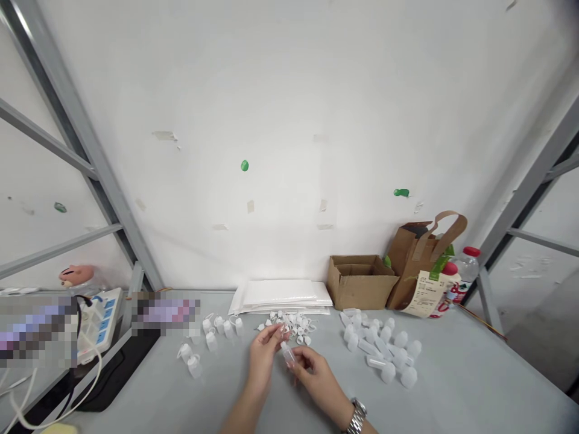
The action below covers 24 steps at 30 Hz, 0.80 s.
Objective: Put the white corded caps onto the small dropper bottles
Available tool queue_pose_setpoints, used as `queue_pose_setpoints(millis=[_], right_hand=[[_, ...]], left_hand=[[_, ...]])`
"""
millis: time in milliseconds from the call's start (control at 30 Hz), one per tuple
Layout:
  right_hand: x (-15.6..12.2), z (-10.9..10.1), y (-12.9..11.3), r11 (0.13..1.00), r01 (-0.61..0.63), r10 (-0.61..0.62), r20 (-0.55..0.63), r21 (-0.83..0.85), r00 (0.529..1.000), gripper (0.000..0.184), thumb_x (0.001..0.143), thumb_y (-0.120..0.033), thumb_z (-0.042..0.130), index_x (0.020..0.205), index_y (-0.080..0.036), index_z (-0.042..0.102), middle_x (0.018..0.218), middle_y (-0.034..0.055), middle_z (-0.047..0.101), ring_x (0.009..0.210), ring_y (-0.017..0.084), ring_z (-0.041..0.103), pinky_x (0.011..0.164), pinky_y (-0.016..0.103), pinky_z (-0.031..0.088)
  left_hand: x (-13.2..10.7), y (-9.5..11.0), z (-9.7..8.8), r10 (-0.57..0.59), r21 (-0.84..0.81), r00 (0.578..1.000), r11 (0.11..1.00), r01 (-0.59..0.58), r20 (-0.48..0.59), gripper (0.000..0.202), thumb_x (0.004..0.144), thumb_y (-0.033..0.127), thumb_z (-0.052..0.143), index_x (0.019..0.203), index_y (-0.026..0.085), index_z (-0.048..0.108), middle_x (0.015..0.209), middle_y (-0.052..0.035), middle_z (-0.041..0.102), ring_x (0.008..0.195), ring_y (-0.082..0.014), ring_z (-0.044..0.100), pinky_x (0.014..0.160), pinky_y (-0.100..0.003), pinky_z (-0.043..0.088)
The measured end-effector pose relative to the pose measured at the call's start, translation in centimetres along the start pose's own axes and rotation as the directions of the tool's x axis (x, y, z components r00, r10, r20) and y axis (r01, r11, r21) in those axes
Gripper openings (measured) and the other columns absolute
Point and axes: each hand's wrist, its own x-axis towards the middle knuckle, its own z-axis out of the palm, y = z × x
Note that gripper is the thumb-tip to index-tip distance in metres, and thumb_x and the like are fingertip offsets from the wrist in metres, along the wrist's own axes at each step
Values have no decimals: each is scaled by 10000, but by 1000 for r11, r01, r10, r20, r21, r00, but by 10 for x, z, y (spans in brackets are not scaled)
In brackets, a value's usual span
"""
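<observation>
My right hand [316, 374] is closed on a small translucent plastic bottle [288, 354], its neck tilted up and to the left. At the neck, my left hand [266, 348] pinches what looks like a small white cap, mostly hidden by the fingers. Just behind the hands lies a heap of loose white caps [296, 325] with strap loops. To the left stand several capped bottles [194, 366] with loops on top. On the right, a group of uncapped translucent bottles [384, 349] lies and stands in a loose cluster.
White padded envelopes [280, 295] are stacked against the wall, beside an open cardboard box [362, 289]. A brown paper bag [409, 259] and a red-capped bottle [468, 262] stand at the back right. At the left are a power strip [102, 322], cables and a black flat object [120, 371].
</observation>
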Motion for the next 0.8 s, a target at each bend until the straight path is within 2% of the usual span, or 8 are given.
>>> queue_pose_setpoints(millis=[167,333,467,800], right_hand=[[4,1,10,1000,-8,10,-47,27,999,262,745,-398,600,836,-156,647,605,-13,563,548,144,502,549,256,413],[8,-2,19,999,-14,20,-150,45,989,287,727,-428,614,810,-154,637,577,-25,532,530,143,498,528,255,421],[8,-3,23,999,-13,20,-174,38,985,306,727,-438,616,843,-155,638,583,-24,539,538,149,505,529,258,430],[3,-4,12,986,75,-104,-201,-150,974,259,797,-367,543,925,-169,650,797,44,630,693,189,557,667,290,455]], left_hand=[[-6,0,7,-8,-11,998,1000,9,61,362,499,405,794,730,152,677,799,-87,735,821,-272,680,762,-357,503],[-11,4,9,48,28,990,998,-52,134,342,592,440,734,754,143,688,872,-115,733,916,-273,649,863,-372,462],[-12,5,9,66,61,986,995,-76,155,296,614,393,726,797,165,682,924,-106,725,956,-262,630,897,-371,435],[-14,3,8,36,60,979,997,-49,201,215,637,328,678,782,172,699,912,-88,712,985,-266,602,925,-386,407]])
